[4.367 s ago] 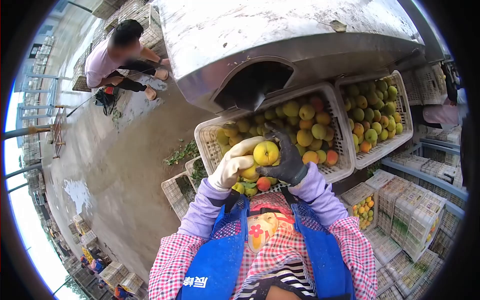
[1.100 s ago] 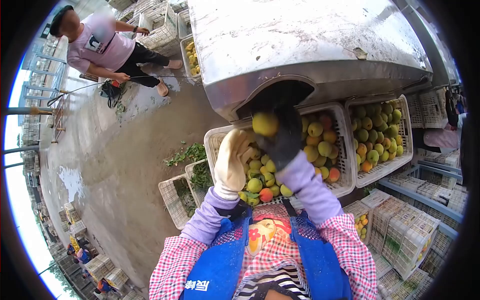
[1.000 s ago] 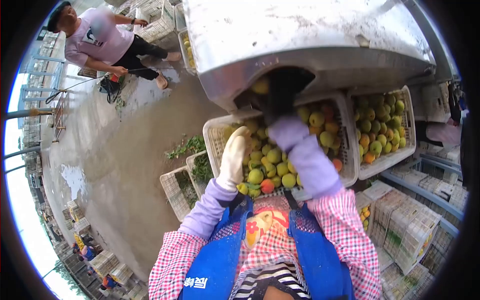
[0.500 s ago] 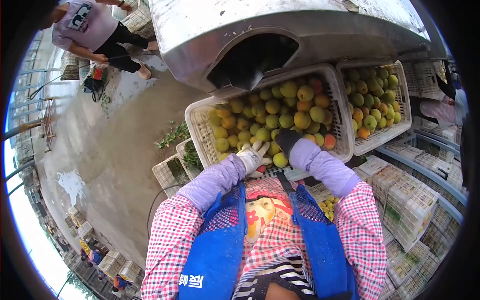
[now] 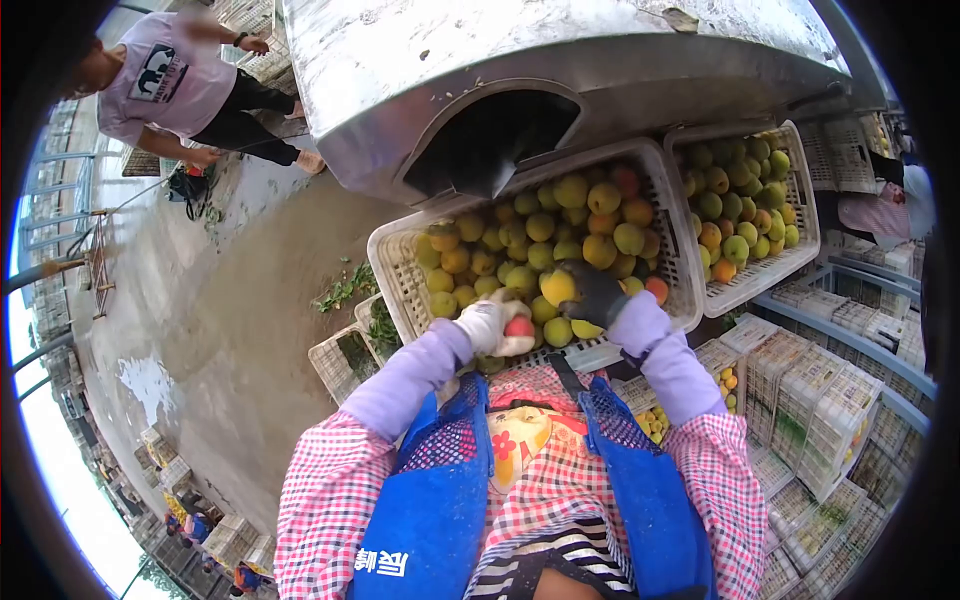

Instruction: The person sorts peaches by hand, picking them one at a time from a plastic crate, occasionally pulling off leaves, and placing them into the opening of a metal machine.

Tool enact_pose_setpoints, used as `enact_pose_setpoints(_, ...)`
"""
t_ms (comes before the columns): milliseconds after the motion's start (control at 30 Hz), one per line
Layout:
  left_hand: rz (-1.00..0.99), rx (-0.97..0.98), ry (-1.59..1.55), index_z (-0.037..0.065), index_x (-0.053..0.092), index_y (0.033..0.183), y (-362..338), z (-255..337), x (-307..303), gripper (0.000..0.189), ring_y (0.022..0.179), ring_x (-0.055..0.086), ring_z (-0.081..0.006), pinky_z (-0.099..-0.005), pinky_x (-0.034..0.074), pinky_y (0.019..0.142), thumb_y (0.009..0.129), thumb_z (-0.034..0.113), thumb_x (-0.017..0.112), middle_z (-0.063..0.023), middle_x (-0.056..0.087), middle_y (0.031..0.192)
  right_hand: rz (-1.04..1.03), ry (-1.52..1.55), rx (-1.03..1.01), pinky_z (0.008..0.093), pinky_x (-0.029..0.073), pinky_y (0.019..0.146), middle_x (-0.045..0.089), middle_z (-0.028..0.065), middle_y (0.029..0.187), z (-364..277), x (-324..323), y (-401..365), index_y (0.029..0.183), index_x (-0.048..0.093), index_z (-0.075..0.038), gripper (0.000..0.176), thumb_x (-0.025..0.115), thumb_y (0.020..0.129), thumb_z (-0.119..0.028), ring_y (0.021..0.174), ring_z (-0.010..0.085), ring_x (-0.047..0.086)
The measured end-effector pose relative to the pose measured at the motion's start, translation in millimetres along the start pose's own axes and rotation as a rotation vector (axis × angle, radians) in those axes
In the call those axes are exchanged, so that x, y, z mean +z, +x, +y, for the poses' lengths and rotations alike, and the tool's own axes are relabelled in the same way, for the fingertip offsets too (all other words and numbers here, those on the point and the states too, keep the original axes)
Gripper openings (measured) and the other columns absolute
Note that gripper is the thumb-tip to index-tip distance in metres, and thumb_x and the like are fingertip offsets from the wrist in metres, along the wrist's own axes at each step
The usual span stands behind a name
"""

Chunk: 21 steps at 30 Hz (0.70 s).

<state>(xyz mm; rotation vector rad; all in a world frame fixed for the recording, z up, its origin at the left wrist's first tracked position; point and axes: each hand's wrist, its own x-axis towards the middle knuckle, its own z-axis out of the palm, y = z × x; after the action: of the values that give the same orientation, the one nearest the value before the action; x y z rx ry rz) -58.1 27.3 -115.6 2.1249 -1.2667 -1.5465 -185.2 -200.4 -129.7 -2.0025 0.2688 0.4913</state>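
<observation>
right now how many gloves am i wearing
2: a white glove on your left hand and a dark glove on your right hand. Neither is hidden.

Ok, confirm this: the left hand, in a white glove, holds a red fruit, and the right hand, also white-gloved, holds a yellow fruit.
No: the head view shows the right hand in a dark glove, not white. The rest stands: it holds a yellow fruit, and the white-gloved left hand a red fruit.
</observation>
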Motion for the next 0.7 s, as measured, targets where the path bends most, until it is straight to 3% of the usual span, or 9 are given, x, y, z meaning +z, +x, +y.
enact_pose_setpoints(67,0.154,-0.049,-0.566,0.009,0.057,0.137,-10.6,-14.7,-1.6,0.069,0.12,0.06,-0.0265,-0.0379,0.053,0.098,0.077,0.031,0.084,-0.0138,0.056,0.135,0.156,0.692,-0.087,0.0397,0.048,0.107,0.058,0.015,0.138,-4.1,2.1,-13.5,0.144,0.044,-0.004,0.083,0.088,0.076,-0.023,0.126,0.0246,0.059)
enact_pose_setpoints(133,0.318,0.368,-1.116,0.005,0.049,0.14,-19.9,-26.3,3.6,0.069,0.112,0.059,-0.0152,-0.0291,0.05,0.095,0.081,0.013,0.083,-0.0069,0.058,0.127,0.17,0.75,-0.153,0.038,0.044,0.111,0.053,0.0098,0.139,-49.8,-4.1,-19.5,0.144,0.043,-0.005,0.083,0.088,0.076,-0.017,0.127,0.0205,0.054)
enact_pose_setpoints(200,0.47,0.416,-1.141,0.006,0.053,0.131,-36.7,6.1,-15.0,0.05,0.108,0.059,-0.0148,-0.0327,0.048,0.097,0.09,0.026,0.074,-0.0056,0.06,0.12,0.195,0.611,-0.235,0.0376,0.043,0.112,0.054,0.0101,0.137,-77.1,2.9,-13.9,0.144,0.042,-0.005,0.084,0.089,0.075,-0.015,0.127,0.0212,0.055)
enact_pose_setpoints(333,0.62,0.488,-1.04,0.006,0.05,0.137,-53.5,18.3,-27.8,0.055,0.119,0.053,-0.0175,-0.0355,0.041,0.106,0.093,0.03,0.07,-0.0076,0.054,0.132,0.337,0.702,-0.331,0.0371,0.045,0.11,0.053,0.009,0.137,-103.4,11.4,0.2,0.144,0.042,-0.005,0.085,0.089,0.074,-0.011,0.126,0.022,0.054)
enact_pose_setpoints(400,0.651,0.518,-1.001,0.006,0.048,0.141,-54.3,8.4,-32.4,0.058,0.123,0.051,-0.0187,-0.0366,0.039,0.109,0.094,0.033,0.069,-0.0085,0.052,0.135,0.507,0.533,-0.404,0.0387,0.045,0.11,0.057,0.0137,0.136,-127.0,9.5,4.0,0.141,0.048,-0.004,0.079,0.088,0.073,-0.013,0.128,0.0275,0.055)
enact_pose_setpoints(467,0.766,0.413,-1.162,0.005,0.045,0.145,-77.4,29.0,-43.5,0.068,0.123,0.054,-0.0218,-0.0399,0.042,0.109,0.097,0.051,0.062,-0.0099,0.055,0.139,0.648,0.283,-0.504,0.0404,0.046,0.11,0.058,0.0176,0.136,-153.3,-2.4,13.9,0.138,0.053,-0.003,0.075,0.087,0.072,-0.016,0.13,0.0322,0.056)
enact_pose_setpoints(500,0.725,0.385,-1.37,0.007,0.045,0.146,-82.8,28.5,-43.4,0.068,0.126,0.054,-0.0242,-0.042,0.043,0.11,0.098,0.052,0.061,-0.0114,0.053,0.141,0.649,0.248,-0.421,0.0448,0.045,0.11,0.059,0.0217,0.134,-155.3,-4.0,20.8,0.134,0.057,-0.003,0.071,0.086,0.073,-0.024,0.13,0.0398,0.054)
enact_pose_setpoints(600,0.635,0.473,-1.769,0.01,0.04,0.152,-98.9,27.7,-44.0,0.077,0.133,0.053,-0.0355,-0.0475,0.051,0.105,0.098,0.063,0.055,-0.0191,0.048,0.149,0.943,-0.515,-0.585,0.0455,0.046,0.106,0.055,0.0218,0.138,-164.2,-24.9,75.5,0.137,0.054,0.0,0.072,0.081,0.077,-0.031,0.124,0.0384,0.058)
enact_pose_setpoints(700,0.652,0.543,-1.839,0.01,0.037,0.154,-117.9,31.3,-52.8,0.08,0.129,0.058,-0.0384,-0.0489,0.053,0.105,0.098,0.065,0.054,-0.022,0.045,0.152,0.911,-0.61,-0.492,0.0467,0.046,0.105,0.058,0.0207,0.135,-149.0,-30.1,117.0,0.135,0.054,0.001,0.074,0.081,0.079,-0.039,0.122,0.0389,0.058)
